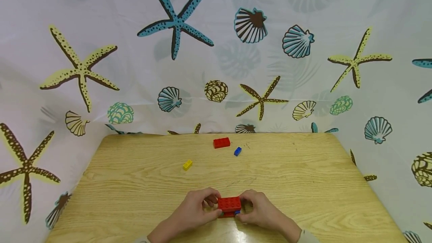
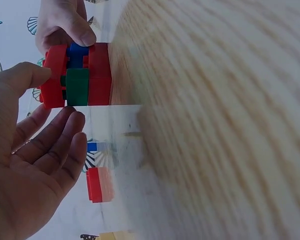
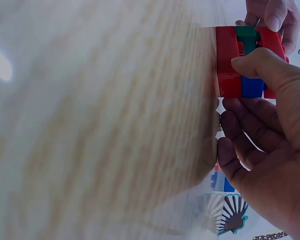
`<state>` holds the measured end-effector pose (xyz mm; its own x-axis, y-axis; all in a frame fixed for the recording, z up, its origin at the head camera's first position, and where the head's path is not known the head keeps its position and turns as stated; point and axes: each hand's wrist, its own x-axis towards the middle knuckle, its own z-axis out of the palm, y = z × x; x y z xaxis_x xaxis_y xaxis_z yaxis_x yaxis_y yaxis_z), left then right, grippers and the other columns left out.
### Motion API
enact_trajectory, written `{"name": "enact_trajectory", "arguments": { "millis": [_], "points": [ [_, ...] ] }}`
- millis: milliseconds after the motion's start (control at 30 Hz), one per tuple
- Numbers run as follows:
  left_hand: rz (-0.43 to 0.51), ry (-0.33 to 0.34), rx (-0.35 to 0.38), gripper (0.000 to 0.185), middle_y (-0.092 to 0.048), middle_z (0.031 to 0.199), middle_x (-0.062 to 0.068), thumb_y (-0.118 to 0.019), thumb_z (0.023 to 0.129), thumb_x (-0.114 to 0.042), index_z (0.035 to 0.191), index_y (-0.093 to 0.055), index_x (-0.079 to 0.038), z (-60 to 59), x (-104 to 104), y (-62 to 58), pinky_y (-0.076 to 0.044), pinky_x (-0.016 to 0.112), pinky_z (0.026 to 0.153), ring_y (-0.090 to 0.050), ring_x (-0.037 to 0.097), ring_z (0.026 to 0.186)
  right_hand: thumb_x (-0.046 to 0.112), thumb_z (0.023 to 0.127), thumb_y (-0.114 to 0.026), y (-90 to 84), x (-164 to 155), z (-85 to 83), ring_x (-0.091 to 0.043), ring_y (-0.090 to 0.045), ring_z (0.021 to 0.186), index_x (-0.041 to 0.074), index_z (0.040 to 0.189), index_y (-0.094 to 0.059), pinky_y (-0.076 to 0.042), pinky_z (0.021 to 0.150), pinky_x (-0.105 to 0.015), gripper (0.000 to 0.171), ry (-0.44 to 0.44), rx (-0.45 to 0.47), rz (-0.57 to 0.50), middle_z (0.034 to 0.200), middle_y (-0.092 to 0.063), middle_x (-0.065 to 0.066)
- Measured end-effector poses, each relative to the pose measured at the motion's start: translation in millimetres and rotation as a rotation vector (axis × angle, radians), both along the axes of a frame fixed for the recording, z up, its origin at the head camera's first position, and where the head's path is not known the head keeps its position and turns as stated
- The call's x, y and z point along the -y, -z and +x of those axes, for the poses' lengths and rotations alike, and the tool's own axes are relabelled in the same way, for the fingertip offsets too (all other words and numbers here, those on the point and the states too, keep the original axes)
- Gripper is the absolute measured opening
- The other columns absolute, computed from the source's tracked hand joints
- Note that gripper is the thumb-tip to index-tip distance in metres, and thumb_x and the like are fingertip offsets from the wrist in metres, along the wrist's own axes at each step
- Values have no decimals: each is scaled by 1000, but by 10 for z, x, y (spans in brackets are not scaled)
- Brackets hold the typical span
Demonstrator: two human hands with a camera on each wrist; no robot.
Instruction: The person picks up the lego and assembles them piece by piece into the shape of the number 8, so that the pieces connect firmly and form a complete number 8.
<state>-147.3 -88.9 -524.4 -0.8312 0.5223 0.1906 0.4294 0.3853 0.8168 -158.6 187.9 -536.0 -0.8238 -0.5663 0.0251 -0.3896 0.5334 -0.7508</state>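
At the table's near middle stands a small stack of toy bricks. A long red brick (image 1: 229, 203) forms the top, another red brick (image 2: 101, 75) the bottom. Sandwiched between them are a green brick (image 2: 77, 87) on the left and a blue brick (image 3: 252, 87) on the right. My left hand (image 1: 199, 210) grips the stack's left end, its thumb on the upper red brick in the left wrist view. From the other end my right hand (image 1: 260, 211) holds the stack, thumb lying across its front, fingers behind. A gap shows between the upper red brick and the green one.
Farther back on the wooden table (image 1: 135, 183) lie a loose red brick (image 1: 221, 143), a small blue brick (image 1: 237, 151) and a small yellow brick (image 1: 187, 165). A sheet (image 1: 216, 63) printed with shells and starfish surrounds the table's back and sides.
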Motion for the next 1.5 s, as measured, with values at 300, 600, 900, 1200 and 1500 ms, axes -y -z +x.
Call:
{"name": "enact_trajectory", "arguments": {
  "millis": [300, 600, 900, 1200, 1500],
  "points": [
    [-9, 10, -25, 23, -75, 100, -1, -83, 92, -23, 110, -71, -16, 2, -7, -27, -58, 29, 69, -73, 18, 86, 27, 87, -87, 6, 0, -2, -12, -66, 107, 15, 116, -76, -55, 93, -29, 33, 2, -5, 12, 115, -74, 5],
    [-12, 20, -32, 23, -75, 99, -1, -83, 91, -20, 110, -70, -15, 4, -15, -22, -58, 27, 70, -73, 16, 85, 29, 86, -88, -5, -16, 21, -9, -66, 110, 17, 126, -73, -55, 94, -30, 44, -4, -26, 27, 120, -74, 6],
    [-26, 20, -23, 22, -75, 100, 0, -82, 92, -21, 110, -71, -15, 3, -13, -20, -58, 27, 69, -73, 15, 85, 24, 88, -86, -24, -71, 83, -16, -68, 94, 22, 123, -73, -55, 79, -27, 37, 10, -150, -71, 110, -74, 10],
    [-45, 13, 3, 22, -75, 101, -1, -82, 92, -24, 110, -71, -17, 5, -18, -27, -57, 27, 71, -73, 14, 87, 24, 92, -83, -34, -84, 68, -19, -69, 90, 21, 122, -73, -55, 74, -26, 32, -14, -194, -95, 108, -75, 8],
    [-40, 4, -2, 23, -76, 101, -2, -83, 92, -23, 110, -71, -16, 12, -24, -21, -57, 27, 71, -73, 14, 87, 23, 93, -82, -32, -81, 57, -17, -69, 89, 19, 123, -73, -56, 74, -26, 31, -26, -206, -89, 107, -75, 7]
  ]
}}
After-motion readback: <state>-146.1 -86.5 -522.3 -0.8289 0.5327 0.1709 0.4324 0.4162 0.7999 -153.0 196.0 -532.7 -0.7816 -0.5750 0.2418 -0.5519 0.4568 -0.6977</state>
